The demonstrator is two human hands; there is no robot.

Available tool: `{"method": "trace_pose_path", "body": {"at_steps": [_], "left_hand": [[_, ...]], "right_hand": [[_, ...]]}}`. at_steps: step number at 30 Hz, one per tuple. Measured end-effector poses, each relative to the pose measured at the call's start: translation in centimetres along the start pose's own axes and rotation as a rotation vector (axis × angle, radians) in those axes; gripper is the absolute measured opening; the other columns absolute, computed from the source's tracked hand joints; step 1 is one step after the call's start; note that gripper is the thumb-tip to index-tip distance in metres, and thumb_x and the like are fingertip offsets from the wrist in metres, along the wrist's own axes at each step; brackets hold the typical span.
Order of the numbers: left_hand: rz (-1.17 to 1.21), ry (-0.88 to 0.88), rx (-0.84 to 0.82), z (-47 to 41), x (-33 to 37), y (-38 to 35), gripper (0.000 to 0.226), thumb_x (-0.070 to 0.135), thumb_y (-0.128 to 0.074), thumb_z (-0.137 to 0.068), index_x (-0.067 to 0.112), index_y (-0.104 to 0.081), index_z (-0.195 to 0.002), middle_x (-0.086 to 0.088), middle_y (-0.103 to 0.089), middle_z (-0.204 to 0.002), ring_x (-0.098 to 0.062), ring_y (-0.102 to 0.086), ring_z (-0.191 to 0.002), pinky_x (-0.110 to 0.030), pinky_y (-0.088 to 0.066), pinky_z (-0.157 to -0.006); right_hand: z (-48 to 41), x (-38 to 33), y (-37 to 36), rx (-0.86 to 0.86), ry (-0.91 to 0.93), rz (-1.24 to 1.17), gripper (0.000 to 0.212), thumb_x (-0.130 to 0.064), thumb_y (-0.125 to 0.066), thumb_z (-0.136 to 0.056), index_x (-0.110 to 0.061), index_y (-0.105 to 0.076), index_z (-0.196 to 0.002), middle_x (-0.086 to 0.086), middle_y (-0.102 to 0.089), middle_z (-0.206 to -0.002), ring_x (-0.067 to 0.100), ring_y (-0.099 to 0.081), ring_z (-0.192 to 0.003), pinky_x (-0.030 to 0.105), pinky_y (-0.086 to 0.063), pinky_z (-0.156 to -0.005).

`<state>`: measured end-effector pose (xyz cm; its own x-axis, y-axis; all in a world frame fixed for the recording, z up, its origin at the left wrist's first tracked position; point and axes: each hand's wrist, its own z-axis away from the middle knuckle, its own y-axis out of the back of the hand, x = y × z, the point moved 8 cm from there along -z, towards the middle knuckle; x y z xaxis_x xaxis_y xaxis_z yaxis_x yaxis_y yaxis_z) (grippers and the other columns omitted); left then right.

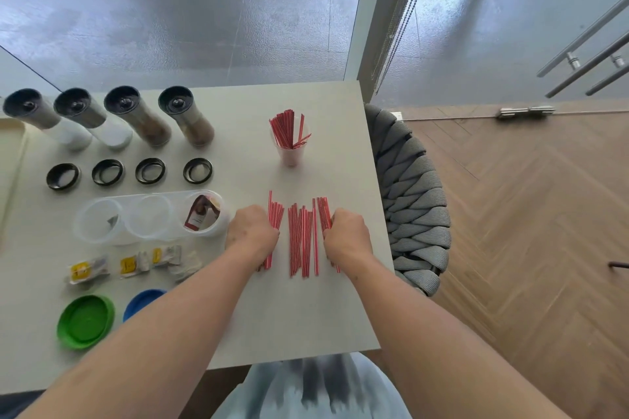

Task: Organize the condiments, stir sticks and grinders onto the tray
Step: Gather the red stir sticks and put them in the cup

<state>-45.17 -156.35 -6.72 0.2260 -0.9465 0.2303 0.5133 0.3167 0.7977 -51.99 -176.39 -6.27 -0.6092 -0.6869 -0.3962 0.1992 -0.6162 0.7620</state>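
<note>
Several red stir sticks (303, 238) lie side by side on the table (306, 316) in front of me. My left hand (252, 231) rests curled on the left edge of the pile, its fingers over a few sticks. At the right edge, my right hand (347, 235) is curled over another bunch. A clear cup (290, 153) behind them holds more red sticks upright. Several grinders (185, 116) stand in a row at the back left. Condiment packets (129, 265) lie near the left, in front of a clear three-well holder (149, 218) with one packet inside.
Black rings (149, 171) lie in a row in front of the grinders. A green lid (85, 320) and a blue lid (143, 301) sit at the near left. A tray edge (13, 160) shows at far left. A grey woven chair (412, 201) stands beside the table's right edge.
</note>
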Motion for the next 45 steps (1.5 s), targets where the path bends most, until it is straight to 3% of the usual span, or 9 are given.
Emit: {"method": "trace_pose_path", "body": {"at_steps": [9,14,21,25,32,35,38,41,45], "left_hand": [[-0.025,0.008,0.024,0.6,0.0,0.8,0.012,0.003,-0.058,-0.081,0.01,-0.066,-0.077,-0.008,-0.065,-0.079,-0.028,-0.064,-0.072,-0.029,-0.046,-0.053],[-0.055,-0.011,0.072,1.1,0.6,2.2,0.018,0.011,-0.063,-0.085,0.015,-0.075,-0.097,-0.008,-0.073,-0.097,-0.029,-0.07,-0.089,-0.029,-0.051,-0.066],[0.038,-0.094,0.118,2.9,2.3,5.3,0.013,0.023,-0.065,-0.087,0.016,-0.076,-0.092,-0.004,-0.073,-0.093,-0.027,-0.068,-0.09,-0.028,-0.044,-0.068],[0.159,-0.161,0.151,3.8,3.2,7.8,0.013,0.03,-0.071,-0.086,0.019,-0.075,-0.091,0.001,-0.072,-0.09,-0.023,-0.068,-0.089,-0.035,-0.057,-0.078],[0.364,-0.285,0.248,3.6,5.0,13.7,0.016,0.034,-0.075,-0.086,0.022,-0.075,-0.096,0.006,-0.073,-0.087,-0.016,-0.068,-0.087,-0.031,-0.053,-0.077],[0.519,-0.321,0.276,2.3,5.6,15.8,0.021,0.036,-0.077,-0.086,0.022,-0.076,-0.101,0.008,-0.076,-0.088,-0.014,-0.072,-0.086,-0.038,-0.059,-0.087],[0.618,-0.351,0.315,1.2,6.5,17.3,0.015,0.032,-0.078,-0.087,0.023,-0.075,-0.099,0.01,-0.076,-0.087,-0.011,-0.072,-0.085,-0.036,-0.059,-0.089],[0.693,-0.369,0.365,0.0,7.5,18.2,0.008,0.028,-0.078,-0.088,0.028,-0.072,-0.093,0.012,-0.075,-0.084,-0.01,-0.072,-0.083,-0.036,-0.059,-0.088],[0.691,-0.372,0.376,-2.2,8.3,17.8,0.009,0.028,-0.079,-0.087,0.032,-0.072,-0.091,0.015,-0.074,-0.083,-0.006,-0.071,-0.083,-0.033,-0.057,-0.088]], "right_hand": [[0.2,0.2,1.6,0.06,0.003,0.015,0.008,-0.013,-0.06,-0.093,-0.019,-0.061,-0.089,0.0,-0.061,-0.084,0.023,-0.06,-0.077,0.031,-0.048,-0.067],[0.3,-0.3,2.4,0.039,0.039,-0.161,0.009,-0.013,-0.064,-0.094,-0.016,-0.063,-0.086,-0.003,-0.061,-0.082,0.018,-0.06,-0.075,0.028,-0.049,-0.061],[0.0,-2.7,4.8,0.069,0.142,-0.326,0.004,-0.021,-0.07,-0.094,-0.019,-0.068,-0.096,-0.007,-0.065,-0.087,0.004,-0.061,-0.078,0.024,-0.053,-0.073],[0.1,-4.8,6.9,0.109,0.202,-0.364,0.009,-0.023,-0.072,-0.093,-0.019,-0.07,-0.1,-0.006,-0.067,-0.09,0.004,-0.061,-0.08,0.015,-0.044,-0.07],[-0.5,-9.2,11.9,0.199,0.308,-0.477,0.009,-0.025,-0.074,-0.091,-0.022,-0.068,-0.097,-0.013,-0.065,-0.083,-0.005,-0.058,-0.076,0.007,-0.041,-0.066],[-1.7,-11.1,13.7,0.237,0.332,-0.581,0.011,-0.025,-0.077,-0.089,-0.021,-0.071,-0.097,-0.011,-0.071,-0.086,0.005,-0.067,-0.079,0.024,-0.057,-0.082],[-2.9,-12.7,14.8,0.278,0.351,-0.663,0.011,-0.024,-0.079,-0.087,-0.021,-0.071,-0.095,-0.008,-0.074,-0.085,0.011,-0.071,-0.08,0.035,-0.061,-0.084],[-4.0,-13.8,15.7,0.319,0.367,-0.7,0.011,-0.023,-0.079,-0.087,-0.023,-0.07,-0.093,-0.008,-0.073,-0.084,0.01,-0.071,-0.078,0.03,-0.06,-0.082],[-5.5,-14.7,15.6,0.338,0.391,-0.697,0.01,-0.021,-0.078,-0.089,-0.023,-0.07,-0.095,-0.013,-0.071,-0.082,-0.002,-0.068,-0.072,0.009,-0.052,-0.07]]}}
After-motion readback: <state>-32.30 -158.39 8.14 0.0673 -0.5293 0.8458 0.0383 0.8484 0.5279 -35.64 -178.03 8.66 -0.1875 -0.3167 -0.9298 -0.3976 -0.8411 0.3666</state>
